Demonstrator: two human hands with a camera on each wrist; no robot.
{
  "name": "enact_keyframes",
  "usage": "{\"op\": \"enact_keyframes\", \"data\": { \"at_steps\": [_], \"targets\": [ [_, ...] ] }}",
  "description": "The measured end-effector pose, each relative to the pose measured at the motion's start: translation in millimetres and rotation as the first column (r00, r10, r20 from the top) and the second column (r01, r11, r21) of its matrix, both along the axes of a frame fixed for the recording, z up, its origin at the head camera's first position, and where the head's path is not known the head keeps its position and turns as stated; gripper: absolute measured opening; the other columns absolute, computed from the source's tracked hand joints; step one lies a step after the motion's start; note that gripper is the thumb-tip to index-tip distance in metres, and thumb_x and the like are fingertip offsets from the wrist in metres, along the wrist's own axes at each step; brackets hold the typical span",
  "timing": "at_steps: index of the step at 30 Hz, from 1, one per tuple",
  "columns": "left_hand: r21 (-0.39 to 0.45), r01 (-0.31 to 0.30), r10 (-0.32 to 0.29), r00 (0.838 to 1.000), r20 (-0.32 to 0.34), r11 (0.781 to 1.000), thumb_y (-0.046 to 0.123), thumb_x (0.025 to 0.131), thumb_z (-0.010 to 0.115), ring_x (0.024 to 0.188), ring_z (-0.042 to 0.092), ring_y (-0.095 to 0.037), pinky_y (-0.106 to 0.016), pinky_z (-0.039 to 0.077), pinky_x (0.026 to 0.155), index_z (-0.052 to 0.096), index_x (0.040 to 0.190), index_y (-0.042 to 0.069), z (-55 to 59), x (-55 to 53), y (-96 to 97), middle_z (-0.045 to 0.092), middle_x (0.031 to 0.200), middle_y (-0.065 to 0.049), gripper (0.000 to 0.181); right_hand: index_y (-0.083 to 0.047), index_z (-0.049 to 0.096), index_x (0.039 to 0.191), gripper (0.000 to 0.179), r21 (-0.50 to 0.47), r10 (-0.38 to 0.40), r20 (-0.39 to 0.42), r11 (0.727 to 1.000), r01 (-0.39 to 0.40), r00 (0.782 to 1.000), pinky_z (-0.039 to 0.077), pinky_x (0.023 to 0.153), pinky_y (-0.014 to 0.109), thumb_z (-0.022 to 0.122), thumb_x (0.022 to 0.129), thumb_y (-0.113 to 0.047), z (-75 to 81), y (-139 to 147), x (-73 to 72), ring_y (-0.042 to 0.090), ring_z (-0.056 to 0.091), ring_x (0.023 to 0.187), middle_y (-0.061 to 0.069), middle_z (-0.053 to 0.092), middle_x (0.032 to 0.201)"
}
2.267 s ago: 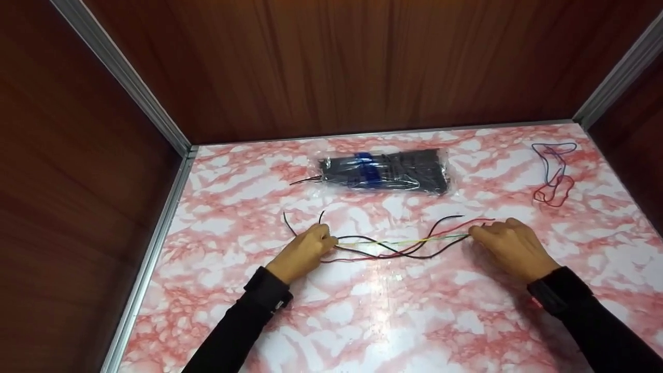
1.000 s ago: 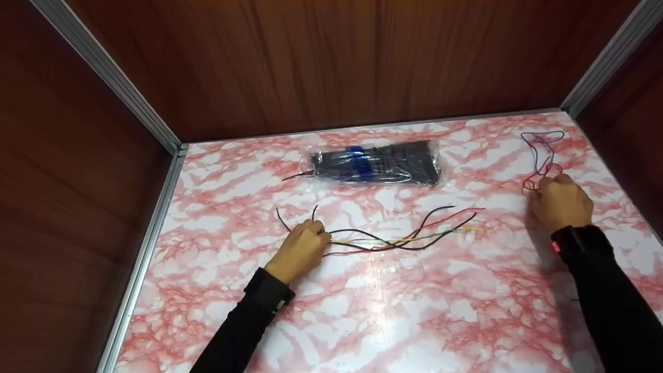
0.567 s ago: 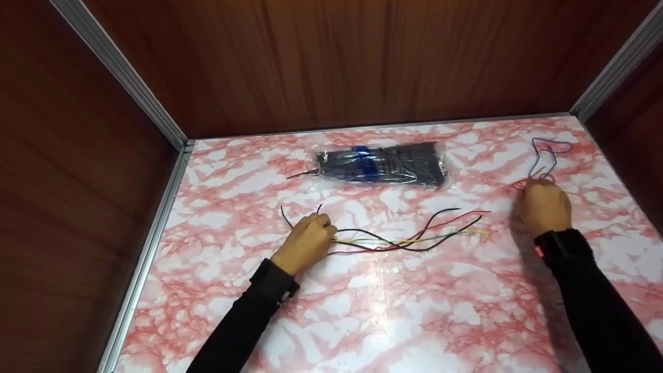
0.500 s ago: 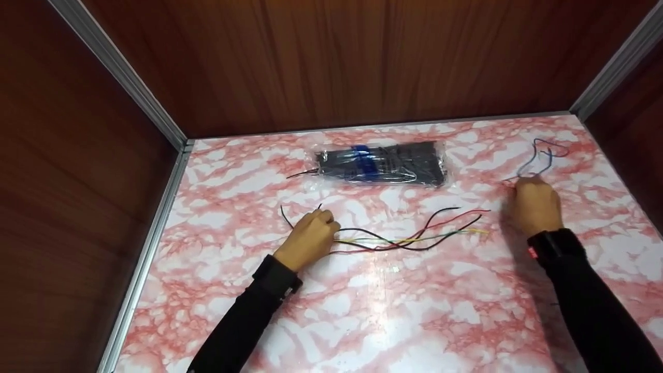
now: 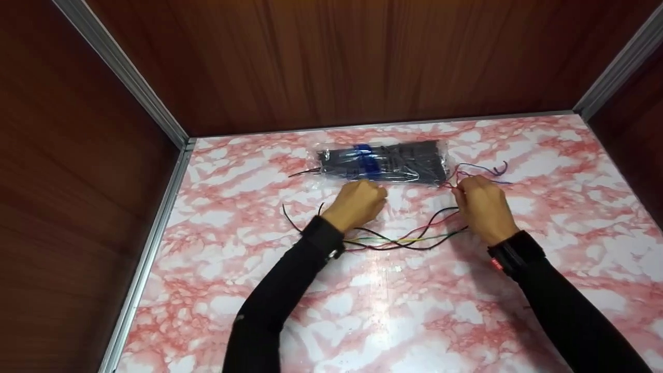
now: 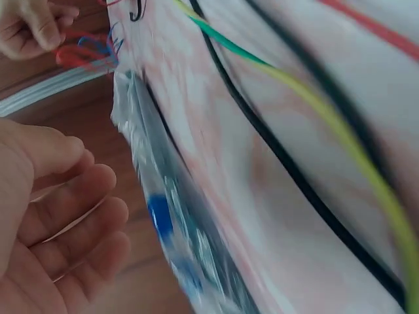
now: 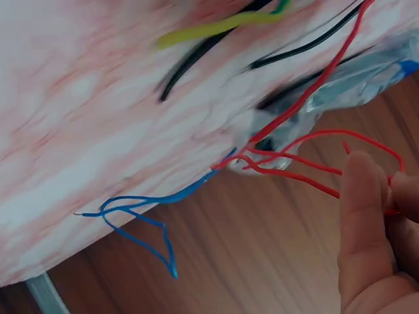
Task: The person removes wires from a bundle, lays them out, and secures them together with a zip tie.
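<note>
My right hand (image 5: 484, 207) pinches a bunched red wire (image 7: 314, 162) between thumb and fingers; a looped blue wire (image 7: 167, 198) is tangled with it and trails off to the side. The left hand (image 5: 361, 202) hovers near the plastic bag with loosely bent fingers (image 6: 98, 216) and nothing in them. Below both hands, black wires (image 6: 262, 134), a yellow-and-green wire (image 6: 308, 95) and a red wire (image 5: 423, 229) lie crossing each other on the table. The left forearm covers part of these wires in the head view, and the right hand covers their right ends.
A clear plastic bag (image 5: 399, 161) of thin black strips with a blue band lies behind the hands, a few black tips poking out at its left. The pink-and-white marbled table (image 5: 570, 217) is walled in by dark wood panels (image 5: 362, 67) with metal edging.
My right hand has picked up the red and blue wire bunch at the far right and brought it left. The left hand has let go of the lying wires and moved right and up.
</note>
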State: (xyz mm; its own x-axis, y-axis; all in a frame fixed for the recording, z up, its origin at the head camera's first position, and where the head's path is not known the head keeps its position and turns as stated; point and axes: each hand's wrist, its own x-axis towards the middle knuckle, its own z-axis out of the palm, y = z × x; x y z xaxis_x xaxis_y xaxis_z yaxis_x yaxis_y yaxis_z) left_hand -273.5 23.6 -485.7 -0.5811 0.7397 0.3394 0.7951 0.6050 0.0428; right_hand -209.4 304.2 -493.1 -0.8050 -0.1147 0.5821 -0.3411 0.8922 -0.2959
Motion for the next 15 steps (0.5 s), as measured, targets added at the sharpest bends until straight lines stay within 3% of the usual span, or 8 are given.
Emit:
{"op": "enact_keyframes", "data": {
  "at_steps": [4,9,13,15],
  "targets": [
    [-0.021,0.006,-0.004,0.997,0.073,1.0,0.026,0.094,0.059,0.081,0.072,-0.019,-0.037,0.057,0.066,0.068,0.087,0.017,6.9,-7.9,40.9,0.074,0.084,0.0,0.015,0.001,0.061,0.079,0.013,-0.003,0.021,0.014,1.0,-0.021,1.0,0.049,0.061,0.046,0.07,0.087,-0.004,-3.3,-7.8,-1.4,0.034,0.061,0.068,0.016,0.059,0.073],
    [-0.087,0.011,-0.006,0.998,0.059,0.996,0.029,0.095,0.058,0.086,0.072,-0.02,-0.039,0.057,0.067,0.07,0.101,0.021,11.9,-10.0,83.6,0.074,0.092,0.0,0.015,-0.001,0.06,0.079,0.013,0.009,0.048,0.013,0.999,-0.048,0.999,0.048,0.059,0.044,0.069,0.088,-0.005,-7.1,-10.4,-0.8,0.032,0.06,0.068,0.014,0.058,0.074],
    [-0.108,0.036,-0.032,0.999,0.042,0.994,0.025,0.1,0.052,0.086,0.072,-0.02,-0.038,0.057,0.068,0.072,0.102,0.023,7.7,-9.7,99.4,0.073,0.093,-0.001,0.02,-0.001,0.06,0.08,0.012,0.026,0.081,0.005,0.996,-0.081,0.997,0.048,0.059,0.042,0.069,0.088,-0.003,-7.9,-9.7,-0.6,0.031,0.059,0.068,0.015,0.057,0.075],
    [-0.103,0.059,-0.052,0.997,0.065,0.993,0.02,0.1,0.05,0.087,0.071,-0.021,-0.037,0.057,0.069,0.072,0.103,0.022,4.1,-10.4,99.7,0.072,0.095,-0.001,0.022,0.0,0.06,0.08,0.011,0.039,0.09,0.007,0.995,-0.09,0.996,0.047,0.058,0.043,0.068,0.088,-0.002,-8.3,-7.3,-1.1,0.031,0.059,0.068,0.014,0.057,0.075]
  ]
}}
